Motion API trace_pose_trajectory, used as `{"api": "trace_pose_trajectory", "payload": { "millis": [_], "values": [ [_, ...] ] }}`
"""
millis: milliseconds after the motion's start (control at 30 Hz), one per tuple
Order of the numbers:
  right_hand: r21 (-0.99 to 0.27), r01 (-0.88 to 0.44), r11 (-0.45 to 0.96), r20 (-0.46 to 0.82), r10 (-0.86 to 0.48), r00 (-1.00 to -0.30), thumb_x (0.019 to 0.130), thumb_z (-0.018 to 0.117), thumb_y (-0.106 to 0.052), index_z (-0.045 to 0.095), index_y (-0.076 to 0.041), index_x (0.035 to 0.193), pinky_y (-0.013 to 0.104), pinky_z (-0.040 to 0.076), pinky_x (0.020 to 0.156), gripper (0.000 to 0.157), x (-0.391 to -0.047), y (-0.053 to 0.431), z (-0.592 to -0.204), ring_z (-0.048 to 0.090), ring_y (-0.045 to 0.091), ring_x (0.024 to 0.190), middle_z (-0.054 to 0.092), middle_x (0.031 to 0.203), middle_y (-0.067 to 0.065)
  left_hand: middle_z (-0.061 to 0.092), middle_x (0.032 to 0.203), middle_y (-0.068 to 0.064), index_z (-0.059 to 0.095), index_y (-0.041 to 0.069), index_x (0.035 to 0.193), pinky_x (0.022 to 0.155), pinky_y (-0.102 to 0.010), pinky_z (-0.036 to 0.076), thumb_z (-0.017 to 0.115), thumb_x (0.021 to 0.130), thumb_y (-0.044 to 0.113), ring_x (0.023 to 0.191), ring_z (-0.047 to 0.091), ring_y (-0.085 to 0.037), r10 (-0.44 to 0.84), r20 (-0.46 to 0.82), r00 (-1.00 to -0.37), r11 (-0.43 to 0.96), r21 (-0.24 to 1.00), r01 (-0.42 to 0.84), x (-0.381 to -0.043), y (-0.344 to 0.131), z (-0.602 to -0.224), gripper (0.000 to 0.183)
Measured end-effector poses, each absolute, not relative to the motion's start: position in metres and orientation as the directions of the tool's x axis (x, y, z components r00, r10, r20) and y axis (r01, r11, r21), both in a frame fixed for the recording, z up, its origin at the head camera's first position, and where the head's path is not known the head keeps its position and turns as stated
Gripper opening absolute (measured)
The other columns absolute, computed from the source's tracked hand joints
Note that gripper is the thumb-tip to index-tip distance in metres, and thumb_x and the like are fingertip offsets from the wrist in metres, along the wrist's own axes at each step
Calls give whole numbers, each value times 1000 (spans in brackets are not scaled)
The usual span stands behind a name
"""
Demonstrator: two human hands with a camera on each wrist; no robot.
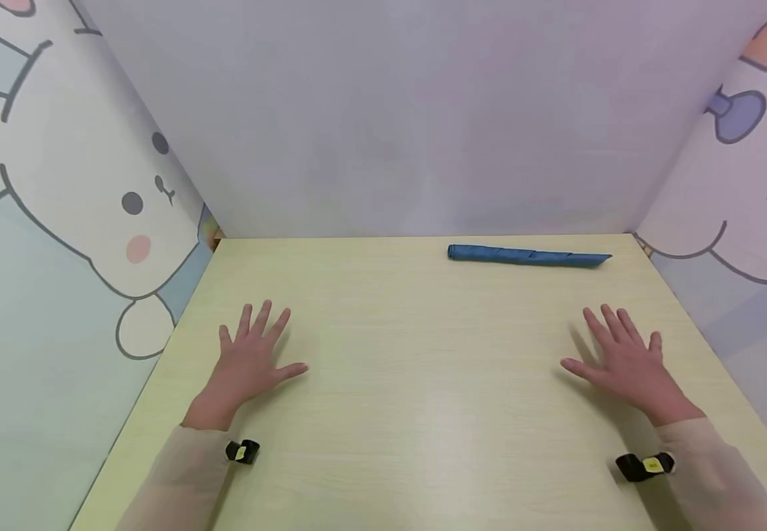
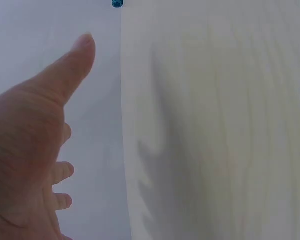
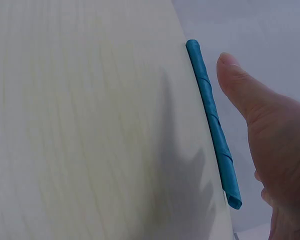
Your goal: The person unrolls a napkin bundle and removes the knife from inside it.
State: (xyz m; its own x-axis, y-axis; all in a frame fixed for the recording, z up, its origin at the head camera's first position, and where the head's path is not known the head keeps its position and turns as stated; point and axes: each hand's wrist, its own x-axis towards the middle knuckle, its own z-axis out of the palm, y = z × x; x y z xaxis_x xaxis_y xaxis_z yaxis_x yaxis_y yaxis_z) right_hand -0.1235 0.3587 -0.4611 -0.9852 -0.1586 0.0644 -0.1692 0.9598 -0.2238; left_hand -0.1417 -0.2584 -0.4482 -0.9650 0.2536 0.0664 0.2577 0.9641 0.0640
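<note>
Blue shows first on the pale table (image 1: pixel 423 332): we see a slim roll (image 1: pixel 529 256) lying flat near the far edge, right of the middle. Its wrap winds round in a slant; we find its left end blunt and round, its right end cut to a slanting point.

We see the left hand (image 1: pixel 245 370) over the left part of the table, palm down, with its fingers straight and spread apart, the thumb pointing inward. The right hand (image 1: pixel 627 369) mirrors it on the other side, fingers likewise straight and apart. Both seem to us raised over the wood, since their shadows fall away from them.

The roll lies beyond the right hand, apart from it, and well apart from the left hand. In the left wrist view we catch only one end of it at the top; in the right wrist view we see its whole length.

Each arm wears a light sleeve (image 1: pixel 174 479) and a black device (image 1: pixel 243 451) with a yellow label. Behind the table we see a plain back panel (image 1: pixel 390 118), with cartoon-printed side panels (image 1: pixel 51 398) at left and right.
</note>
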Motion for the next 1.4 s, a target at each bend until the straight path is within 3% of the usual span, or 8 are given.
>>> {"api": "trace_pose_trajectory", "payload": {
  "millis": [400,833,1400],
  "values": [
    [-229,-182,956,57,-174,-983,83,59,-66,7,-15,156,80,-6,92,104,-139,351,-459,-9,39,145,5,158,24,8,161,-13,21,25,155,98,-77,9,52,75,81,145,2,-42,331,54,-942,942,46,333,-160,-219,-437,103],
    [-220,-179,959,21,-179,-984,82,57,-70,9,-14,156,81,-2,92,104,-158,345,-450,0,43,144,7,158,24,5,162,-8,18,29,156,100,-75,11,48,75,83,146,1,-37,415,52,-909,909,33,416,-182,-175,-432,101],
    [-207,-204,957,17,-205,-979,84,53,-71,10,-14,156,80,-2,93,102,-184,335,-446,3,44,144,9,157,24,8,161,-8,17,27,156,102,-73,14,43,77,84,147,3,-33,518,39,-855,855,-12,518,-211,-118,-420,101]
  ]
}}
